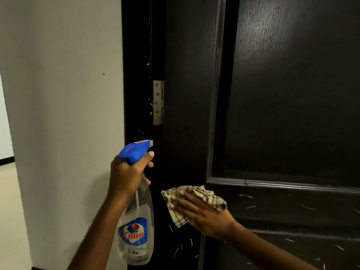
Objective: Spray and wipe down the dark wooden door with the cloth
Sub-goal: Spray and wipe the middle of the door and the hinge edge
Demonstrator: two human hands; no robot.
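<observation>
The dark wooden door [288,98] fills the right half of the view, with a recessed panel above a moulded rail. My left hand [126,178] grips the neck of a clear spray bottle [136,230] with a blue trigger head, one finger on the trigger and the nozzle facing the door frame. My right hand [202,213] presses a beige checked cloth [196,199] flat against the door's left stile, below the panel. Pale streaks and droplets show on the door surface around and below the cloth.
A metal hinge [158,102] joins the door to the dark frame [136,75], which carries white specks. A pale wall [62,94] stands to the left, with light floor beyond its corner at the far left.
</observation>
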